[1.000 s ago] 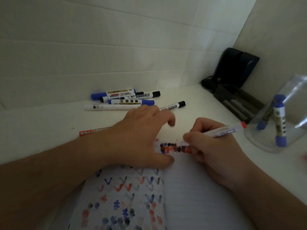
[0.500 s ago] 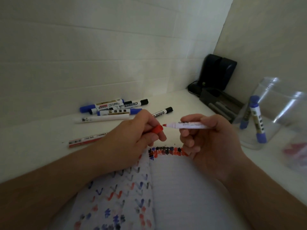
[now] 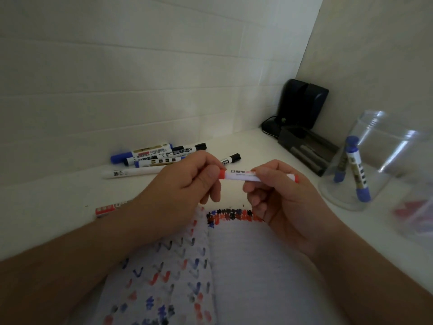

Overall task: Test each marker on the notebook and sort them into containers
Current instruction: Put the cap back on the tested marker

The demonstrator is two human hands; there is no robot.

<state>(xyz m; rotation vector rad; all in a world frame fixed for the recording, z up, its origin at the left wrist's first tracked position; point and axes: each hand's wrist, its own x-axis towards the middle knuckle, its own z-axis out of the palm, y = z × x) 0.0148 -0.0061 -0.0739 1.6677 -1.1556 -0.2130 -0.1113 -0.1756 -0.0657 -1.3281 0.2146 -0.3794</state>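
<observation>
I hold a white marker with red ends (image 3: 241, 176) level above the open notebook (image 3: 246, 266). My left hand (image 3: 185, 188) pinches its red cap, which sits on the marker's left end. My right hand (image 3: 278, 195) grips the white barrel. The notebook's pages carry red, blue and black test marks. Several markers (image 3: 150, 158) lie in a loose pile on the white desk beyond my left hand. A clear container (image 3: 375, 146) at the right holds two blue markers (image 3: 356, 170). A second clear container (image 3: 417, 214) at the far right shows something red inside.
A red-and-white marker (image 3: 104, 210) lies left of my left wrist, partly hidden. A black device with a dark tray (image 3: 304, 127) stands in the back right corner. White walls close off the desk at the back and right.
The right hand lifted the marker off the page. My left hand picked up the red cap and brought it onto the marker's tip.
</observation>
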